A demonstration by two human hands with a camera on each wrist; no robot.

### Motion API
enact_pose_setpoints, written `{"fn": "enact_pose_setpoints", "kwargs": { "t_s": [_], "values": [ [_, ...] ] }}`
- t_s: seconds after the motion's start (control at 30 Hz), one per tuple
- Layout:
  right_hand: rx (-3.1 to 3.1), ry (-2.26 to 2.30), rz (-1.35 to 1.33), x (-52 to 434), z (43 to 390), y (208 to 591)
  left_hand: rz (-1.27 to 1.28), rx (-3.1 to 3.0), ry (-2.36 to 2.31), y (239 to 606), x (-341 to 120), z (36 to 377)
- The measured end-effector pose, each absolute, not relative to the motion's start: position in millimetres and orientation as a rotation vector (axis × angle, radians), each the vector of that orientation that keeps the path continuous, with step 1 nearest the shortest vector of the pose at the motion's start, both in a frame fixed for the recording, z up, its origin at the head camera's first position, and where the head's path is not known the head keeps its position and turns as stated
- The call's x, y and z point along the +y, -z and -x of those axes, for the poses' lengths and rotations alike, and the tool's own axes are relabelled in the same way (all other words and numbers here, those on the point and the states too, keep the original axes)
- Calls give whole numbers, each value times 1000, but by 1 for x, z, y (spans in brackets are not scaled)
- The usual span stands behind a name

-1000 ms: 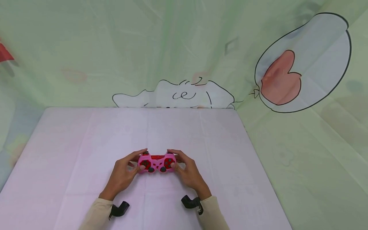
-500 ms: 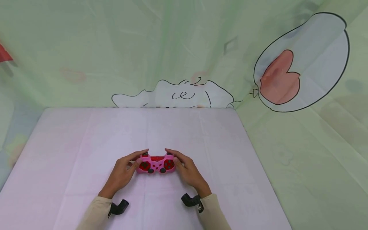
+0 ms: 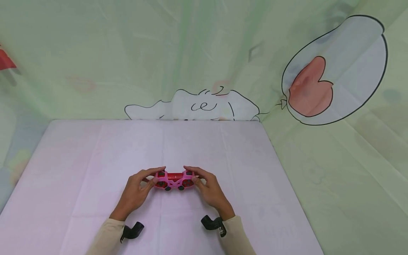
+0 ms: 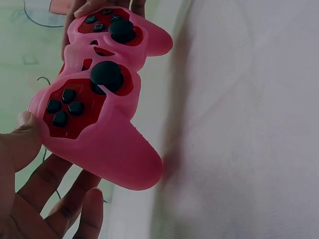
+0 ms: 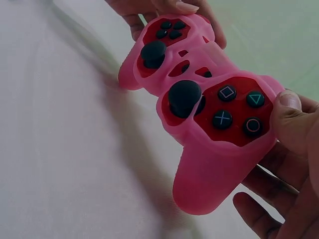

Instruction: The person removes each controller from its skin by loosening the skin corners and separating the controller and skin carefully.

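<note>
A red game controller [image 3: 174,180] in a pink silicone cover is held between both hands above the table. My left hand [image 3: 137,191] pinches its left end, thumb on the edge of the face and fingers behind. At the other end my right hand [image 3: 209,190] grips in the same way, its index finger along the top edge. The left wrist view shows the controller [image 4: 107,144] with its direction buttons and black thumbsticks; some left fingers are spread below the grip. From the right wrist, the controller [image 5: 209,169] shows its symbol buttons, with the right thumb beside them.
A pale pink-white cloth covers the table [image 3: 127,145]. Green printed fabric [image 3: 143,53] hangs behind and at the sides, with a drawn balloon [image 3: 353,78] on the right. Black camera mounts [image 3: 133,232] sit on both wrists.
The controller has tilted so its top edge with the shoulder buttons now faces the head camera more. Both thumbs have shifted from the button areas to the outer edges.
</note>
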State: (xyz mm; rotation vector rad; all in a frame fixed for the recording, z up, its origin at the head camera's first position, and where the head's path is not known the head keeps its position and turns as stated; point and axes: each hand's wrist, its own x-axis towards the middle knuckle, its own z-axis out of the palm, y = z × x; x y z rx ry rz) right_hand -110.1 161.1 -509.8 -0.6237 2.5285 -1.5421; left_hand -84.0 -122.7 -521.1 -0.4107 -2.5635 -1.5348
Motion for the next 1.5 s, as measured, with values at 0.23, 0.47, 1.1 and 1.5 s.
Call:
{"fn": "enact_pose_setpoints", "kwargs": {
  "t_s": [0.23,0.47,1.1,1.5],
  "values": [
    [2499,1537,584,161,111,512,387,-2577,1533,524,-121,85],
    [2488,1518,547,159,111,510,391,-2592,1531,523,-119,85],
    [2479,1565,605,159,108,508,418,-2569,1551,517,-117,83],
    [2473,1563,595,160,107,515,427,-2575,1497,521,-117,81]
  ]
}}
